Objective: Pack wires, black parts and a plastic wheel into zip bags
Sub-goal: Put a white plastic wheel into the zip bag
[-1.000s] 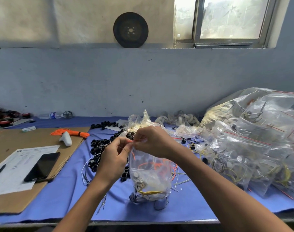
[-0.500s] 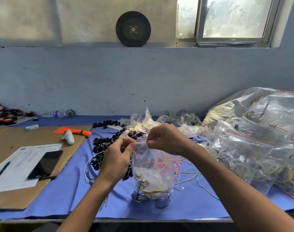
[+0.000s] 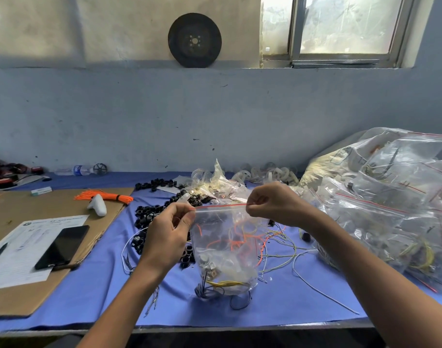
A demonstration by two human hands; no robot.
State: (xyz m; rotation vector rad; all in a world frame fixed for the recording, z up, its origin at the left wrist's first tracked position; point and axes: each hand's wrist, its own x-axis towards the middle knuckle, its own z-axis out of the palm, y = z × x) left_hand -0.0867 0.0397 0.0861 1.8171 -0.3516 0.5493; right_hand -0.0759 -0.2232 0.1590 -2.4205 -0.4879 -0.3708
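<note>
- Left hand (image 3: 168,233) is raised in front of the body, fingers curled, thumb and forefinger pinched tight at its upper right; forearm rises from lower centre
- Right hand (image 3: 272,203) sits slightly higher, knuckles up, fingertips pinched at its left; forearm runs in from lower right

1. There is a single view, from a wide-angle camera worn on the person's head.
2. It looks forward and slightly down across the worktop (image 3: 94,292), square to the wall (image 3: 214,116) behind the far edge.
3. The near edge runs along the bottom of the view; the window (image 3: 340,26) sits at top right.
4. It is close: both forearms enter from the bottom, with the left hand (image 3: 165,237) and right hand (image 3: 272,204) near the centre.
5. The lens bends straight lines towards the sides.
</note>
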